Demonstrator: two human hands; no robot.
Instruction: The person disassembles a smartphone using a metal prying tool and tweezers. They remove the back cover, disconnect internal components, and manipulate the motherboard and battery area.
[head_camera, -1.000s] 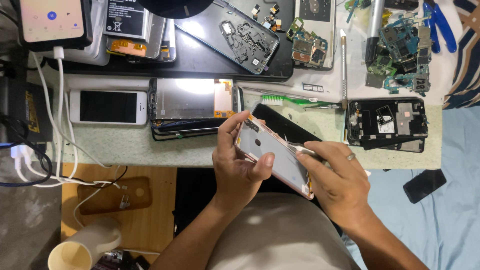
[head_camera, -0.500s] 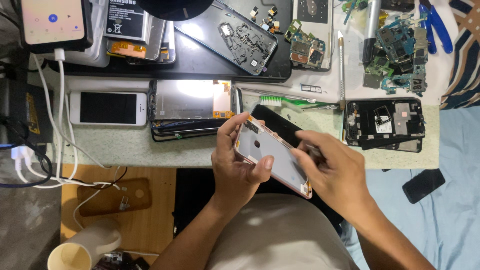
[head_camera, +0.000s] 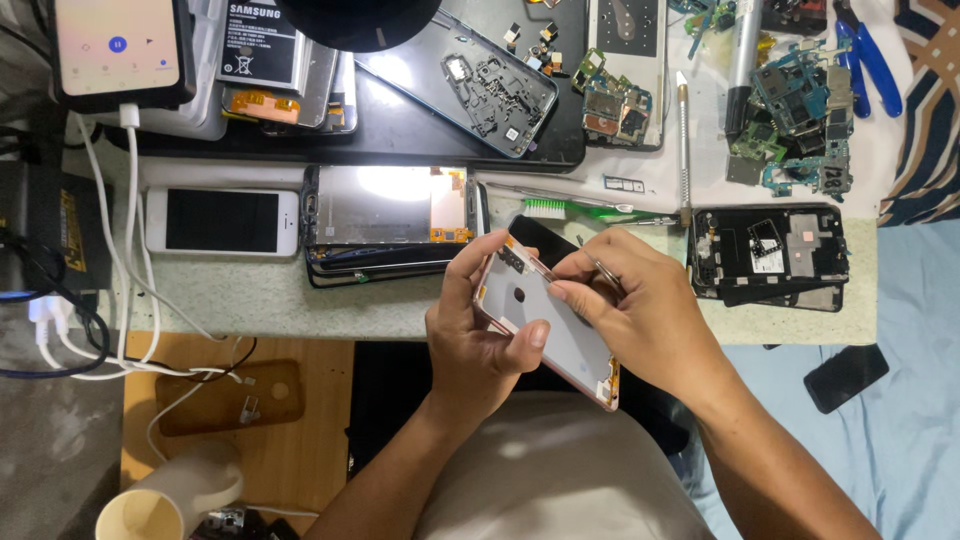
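Your pale speckled worktop (head_camera: 260, 295) spans the upper view, with a long black mat (head_camera: 400, 135) lying across its far side.

Far left on the mat: a dark phone with a lit peach-coloured screen (head_camera: 117, 45), white cable plugged into its near end. Beside it, a flat black rectangular battery with a white printed label (head_camera: 262, 45) rests on a stack of silver panels.

Centre of the worktop: a white slab phone with a dark screen (head_camera: 222, 221) lies flat. Just right of it, a bare silver display panel with orange flex strips (head_camera: 392, 205) sits on top of dark frames.

Right side: an opened black phone chassis with a small silver square shield (head_camera: 768, 252) lies flat. Beyond it, a heap of blue-green circuit boards (head_camera: 800, 120).

Below the worktop edge, over your lap, is the pink-edged phone back shell with a grey inner face (head_camera: 553, 325), tilted, camera end toward the worktop.

Your left hand (head_camera: 480, 340) has its grip closed round the shell's left edge, thumb pressed on the grey face.

Your right hand (head_camera: 645, 310) pinches thin metal tweezers (head_camera: 603, 270) between thumb and fingers; the tips are hidden behind the fingers, over the shell's upper part.

A green-handled white-bristled brush (head_camera: 580, 207) lies just beyond your hands.

Lower left: a cream paper cup (head_camera: 140, 515), open mouth up.
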